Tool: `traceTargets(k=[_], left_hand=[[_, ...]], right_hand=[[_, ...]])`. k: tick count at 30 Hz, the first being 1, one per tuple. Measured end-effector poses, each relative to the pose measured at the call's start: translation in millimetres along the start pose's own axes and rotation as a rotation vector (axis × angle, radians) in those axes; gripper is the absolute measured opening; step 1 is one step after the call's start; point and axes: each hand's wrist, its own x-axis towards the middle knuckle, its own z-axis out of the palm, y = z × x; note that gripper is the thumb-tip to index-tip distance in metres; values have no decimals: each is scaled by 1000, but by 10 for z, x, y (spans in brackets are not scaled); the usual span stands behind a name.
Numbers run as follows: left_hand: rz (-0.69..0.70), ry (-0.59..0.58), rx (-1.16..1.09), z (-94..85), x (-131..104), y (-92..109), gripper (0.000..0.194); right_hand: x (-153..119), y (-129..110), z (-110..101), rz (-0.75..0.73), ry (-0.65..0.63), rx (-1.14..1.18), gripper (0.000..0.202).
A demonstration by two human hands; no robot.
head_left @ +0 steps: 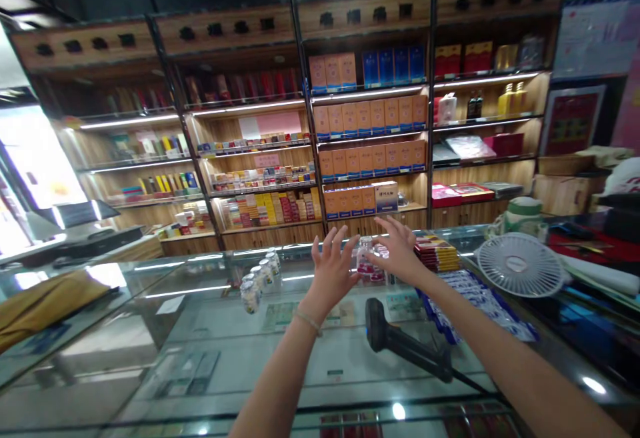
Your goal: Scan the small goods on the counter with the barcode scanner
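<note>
Both of my hands are raised above a glass counter. My left hand (334,268) has its fingers spread, with nothing in it, just left of a small group of clear bottles with red labels (365,261). On the other side of them, my right hand (397,248) is held with fingers apart, partly covering the bottles; whether its fingertips touch them is hard to tell. Further left stands a row of small white bottles (260,278). A black handheld scanner (407,345) lies on the glass below my right hand.
Blue-and-white packets (480,305) and stacked red-and-yellow packs (437,253) lie right of the scanner. A white fan (520,265) and a green-and-white jug (523,218) are at the right. Brown cloth (45,301) lies at the left. Stocked shelves (370,138) stand behind.
</note>
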Motion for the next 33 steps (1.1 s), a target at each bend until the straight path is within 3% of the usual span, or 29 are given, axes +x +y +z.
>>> traceTargets(k=[6,11,16,22,26,33], left_hand=[[87,31,-16,209,178,153,92],[122,51,-28,379,167,174,87],[102,80,-64,501,77,231,90],[101,141,-74,513,-5,248,81],[59,202,-90,459,-53,211,76],[-5,217,-138,397,-63,214,82]], right_hand=[[-72,220,24,69,75,9,32],[-142,356,137,118,79,38,29],[-202,344,186,120,85,16,29],[-258,263,203,132,60,40,33],[-290,331,198,155,-34,169,37],[-312,460,156,189,-292,358,46]])
